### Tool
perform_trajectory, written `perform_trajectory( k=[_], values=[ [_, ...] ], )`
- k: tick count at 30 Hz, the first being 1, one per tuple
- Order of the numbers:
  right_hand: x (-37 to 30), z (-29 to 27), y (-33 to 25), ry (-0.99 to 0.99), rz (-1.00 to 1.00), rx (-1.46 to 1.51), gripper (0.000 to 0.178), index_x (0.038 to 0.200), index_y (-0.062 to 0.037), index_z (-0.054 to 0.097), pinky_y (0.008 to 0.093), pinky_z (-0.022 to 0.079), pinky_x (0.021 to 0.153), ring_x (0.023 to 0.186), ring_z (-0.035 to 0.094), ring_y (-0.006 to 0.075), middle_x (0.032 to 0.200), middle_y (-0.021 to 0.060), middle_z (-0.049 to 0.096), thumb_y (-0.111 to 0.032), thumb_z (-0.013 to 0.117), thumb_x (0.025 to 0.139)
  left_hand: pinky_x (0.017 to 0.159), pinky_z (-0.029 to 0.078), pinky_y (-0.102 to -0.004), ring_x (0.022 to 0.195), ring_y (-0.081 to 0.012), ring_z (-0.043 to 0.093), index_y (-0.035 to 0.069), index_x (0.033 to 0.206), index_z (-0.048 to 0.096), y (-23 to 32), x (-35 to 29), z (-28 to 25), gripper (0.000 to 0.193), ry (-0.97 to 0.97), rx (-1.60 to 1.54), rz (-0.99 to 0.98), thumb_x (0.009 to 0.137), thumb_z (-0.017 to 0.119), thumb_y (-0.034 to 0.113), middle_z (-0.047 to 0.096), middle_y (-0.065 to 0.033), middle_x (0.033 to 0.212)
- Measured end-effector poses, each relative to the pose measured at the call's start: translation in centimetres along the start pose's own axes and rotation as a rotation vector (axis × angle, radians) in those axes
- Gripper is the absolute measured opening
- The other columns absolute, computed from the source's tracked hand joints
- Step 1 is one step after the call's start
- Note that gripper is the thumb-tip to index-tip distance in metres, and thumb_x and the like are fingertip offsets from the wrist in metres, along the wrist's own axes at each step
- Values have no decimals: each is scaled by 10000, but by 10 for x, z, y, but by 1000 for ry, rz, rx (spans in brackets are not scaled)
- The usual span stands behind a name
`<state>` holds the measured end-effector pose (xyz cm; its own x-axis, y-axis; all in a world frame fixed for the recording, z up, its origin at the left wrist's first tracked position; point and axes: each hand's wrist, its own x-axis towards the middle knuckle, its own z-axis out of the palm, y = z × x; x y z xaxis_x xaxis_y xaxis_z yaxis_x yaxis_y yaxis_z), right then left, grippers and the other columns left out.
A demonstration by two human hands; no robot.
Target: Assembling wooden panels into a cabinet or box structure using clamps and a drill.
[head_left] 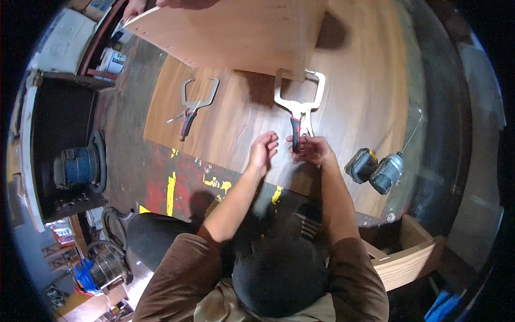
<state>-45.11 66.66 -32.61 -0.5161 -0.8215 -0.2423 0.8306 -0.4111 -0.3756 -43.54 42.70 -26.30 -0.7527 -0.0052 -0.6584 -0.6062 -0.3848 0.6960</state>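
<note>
curling around the lower end of a black-and-red grip, the right hand (pixel 314 149) holds a locking c-clamp (pixel 295 121), its fingers closed on the handle from the four o'clock side; how hard they squeeze cannot be told. the clamp's long axis runs nearly from six to twelve, grip toward the person, gaping metal frame pointing away. from these fingers the frame lies between eleven and twelve o'clock, its tips at the lower edge of a tilted wooden panel (pixel 230 40), near the corner; whether metal touches wood there is unclear. the left hand (pixel 263 151) is the farther of the two, bare of any tool, at eight o'clock from the grip and just beside it, its fingers loosely bent and slightly spread, the frame at one o'clock from them. at ten o'clock from that hand, well apart, a second locking c-clamp (pixel 188 121) lies on the wood-grain board (pixel 359 86), frame toward twelve. another person's hand (pixel 134 7) is at the panel's far corner, toward ten o'clock. between three and four from the right hand, a cordless driver (pixel 387 173) rests, its long bit aimed at one.
</note>
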Motion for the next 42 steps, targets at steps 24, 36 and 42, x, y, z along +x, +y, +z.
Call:
perform_trajectory(
  k=[24, 36, 42],
  values=[
    [15, 2, 5, -21, -32, 94, 883, 1531, 44, 363, 560, 534, 950, 1029, 692, 370, 1234, 246, 641, -492, 674, 902, 1133, 322, -608, 1353, -559, 442, 2, 1453, 540, -44, -48, -21, 866, -119, 1825, 512, 757, 728, 481, 430, -353, 1521],
    [17, 2, 8, 3, -57, 104, 897, 1521, 52, 378, 568, 550, 934, 1015, 686, 379, 1213, 263, 636, -497, 692, 885, 1186, 252, -597, 1439, -562, 345, -13, 1515, 464, -39, -47, -14, 898, -151, 1903, 362, 797, 714, 464, 350, -338, 1587],
    [17, 7, 9, 13, -59, 102, 868, 1519, 46, 386, 564, 544, 943, 1013, 687, 385, 1237, 263, 638, -477, 682, 892, 1202, 220, -613, 1452, -564, 323, -24, 1525, 440, -35, -50, -10, 910, -177, 1918, 317, 808, 703, 470, 330, -339, 1598]
  ],
)
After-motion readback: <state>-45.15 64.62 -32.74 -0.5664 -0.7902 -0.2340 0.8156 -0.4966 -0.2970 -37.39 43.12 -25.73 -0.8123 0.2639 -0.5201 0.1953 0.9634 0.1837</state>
